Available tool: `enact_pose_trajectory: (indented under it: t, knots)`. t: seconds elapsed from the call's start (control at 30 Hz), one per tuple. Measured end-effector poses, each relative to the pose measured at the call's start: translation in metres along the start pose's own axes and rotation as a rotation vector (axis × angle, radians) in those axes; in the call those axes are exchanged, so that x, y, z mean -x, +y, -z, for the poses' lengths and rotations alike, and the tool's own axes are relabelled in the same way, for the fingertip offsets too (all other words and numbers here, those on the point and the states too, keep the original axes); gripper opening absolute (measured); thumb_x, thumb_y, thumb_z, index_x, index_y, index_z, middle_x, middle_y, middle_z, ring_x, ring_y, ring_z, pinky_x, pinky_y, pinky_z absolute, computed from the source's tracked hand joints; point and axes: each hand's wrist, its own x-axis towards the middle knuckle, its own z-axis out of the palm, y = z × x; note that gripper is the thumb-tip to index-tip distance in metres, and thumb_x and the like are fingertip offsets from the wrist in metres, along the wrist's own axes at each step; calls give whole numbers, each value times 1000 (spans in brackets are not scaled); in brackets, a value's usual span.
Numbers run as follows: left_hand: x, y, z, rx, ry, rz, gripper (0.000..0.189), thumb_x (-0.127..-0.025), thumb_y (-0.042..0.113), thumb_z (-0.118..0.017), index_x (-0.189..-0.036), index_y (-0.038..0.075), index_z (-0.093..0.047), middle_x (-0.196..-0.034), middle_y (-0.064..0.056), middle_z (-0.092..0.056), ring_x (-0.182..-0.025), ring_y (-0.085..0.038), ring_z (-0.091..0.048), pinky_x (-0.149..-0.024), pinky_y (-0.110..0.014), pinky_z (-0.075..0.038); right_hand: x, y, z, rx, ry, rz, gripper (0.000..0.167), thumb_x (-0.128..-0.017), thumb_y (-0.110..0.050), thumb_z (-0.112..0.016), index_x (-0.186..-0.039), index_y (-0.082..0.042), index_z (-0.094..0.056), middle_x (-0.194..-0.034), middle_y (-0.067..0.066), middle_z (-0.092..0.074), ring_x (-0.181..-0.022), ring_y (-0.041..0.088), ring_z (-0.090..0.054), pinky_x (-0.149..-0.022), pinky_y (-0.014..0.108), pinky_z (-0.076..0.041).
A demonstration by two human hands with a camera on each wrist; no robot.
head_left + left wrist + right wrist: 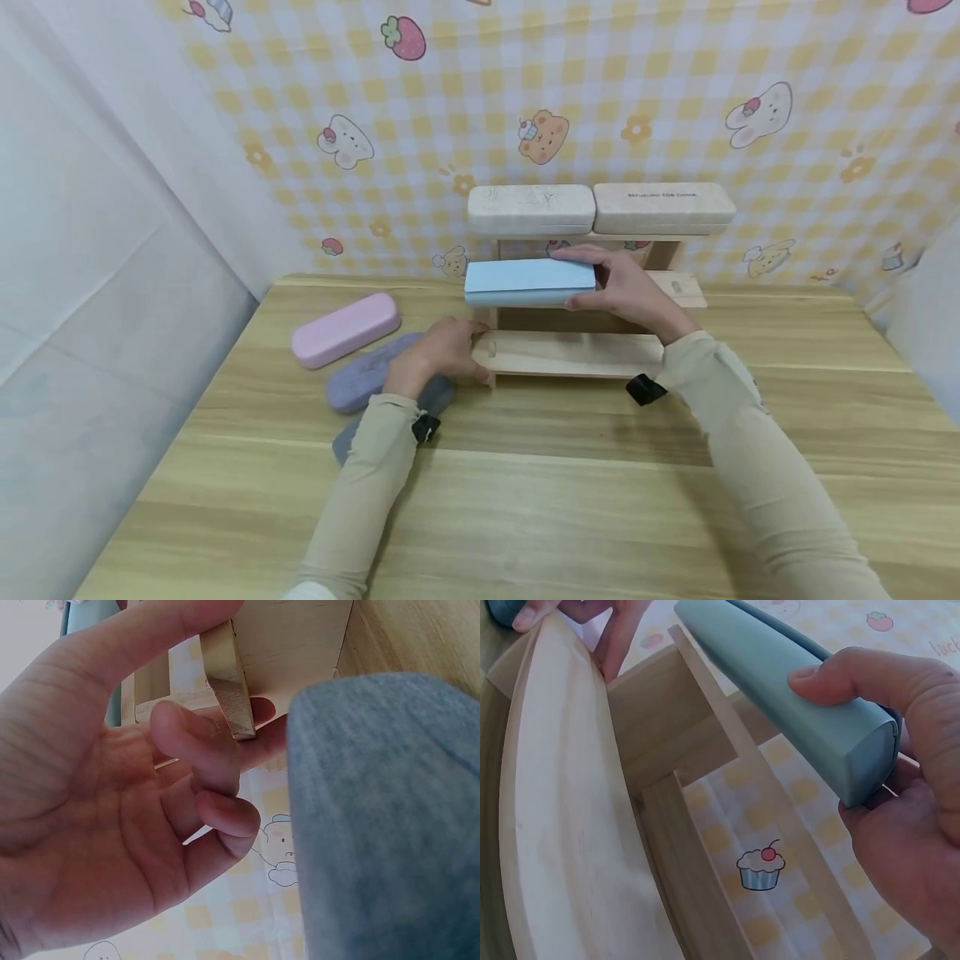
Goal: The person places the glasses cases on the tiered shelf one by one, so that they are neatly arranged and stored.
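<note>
The closed blue case (525, 282) is being gripped by the right hand (628, 288); the shelf (573, 353), bearing white cases (531, 208), by the left hand (441, 354).

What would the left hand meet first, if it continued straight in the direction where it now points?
Most likely the wooden shelf: the left hand has its thumb and fingers around the shelf's left end, though the exact depth there is unclear.
</note>
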Motion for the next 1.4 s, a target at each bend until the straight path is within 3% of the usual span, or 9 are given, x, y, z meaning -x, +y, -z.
enact_pose_trajectory:
  t: [0.23,0.57,0.93,1.17,1.4]
  knots:
    - [0,1,-3,8,11,-21,81,-65,34,-84,-131,1,-51,-120,-13,-59,-107,-28,-54,-93,-37,-43,0,6,1,23,3,-11,64,-75,-26,-78,-134,-27,-52,-145,1,-36,-107,19,-52,-84,39,-43]
    - [0,-1,-1,-7,10,4,83,-65,34,-84,-133,1,-49,-124,-14,-56,-112,-31,-52,-97,-38,-40,-6,9,-3,39,7,-33,62,-76,-21,-78,-132,-29,-53,-146,3,-33,-103,23,-52,-83,39,-44]
    - [-1,-1,-1,28,-2,14,84,-65,34,-84,-134,1,-48,-123,-15,-57,-109,-29,-53,-94,-38,-42,-8,10,-2,74,7,-40,63,-76,-17,-76,-134,-22,-52,-144,4,-36,-107,27,-50,-87,43,-41]
    - [-3,-2,-2,1,-4,13,85,-66,36,-83,-134,1,-48,-121,-13,-58,-108,-28,-54,-94,-37,-42,-10,10,-1,98,-9,-49,63,-76,-17,-76,-133,-25,-52,-141,5,-39,-106,27,-49,-88,42,-40]
    - [-2,-3,-1,1,-11,25,85,-66,37,-83,-134,2,-47,-121,-12,-58,-108,-27,-54,-94,-37,-42,-13,11,0,91,-34,-36,63,-76,-13,-75,-134,-20,-50,-138,7,-41,-108,27,-47,-90,42,-37]
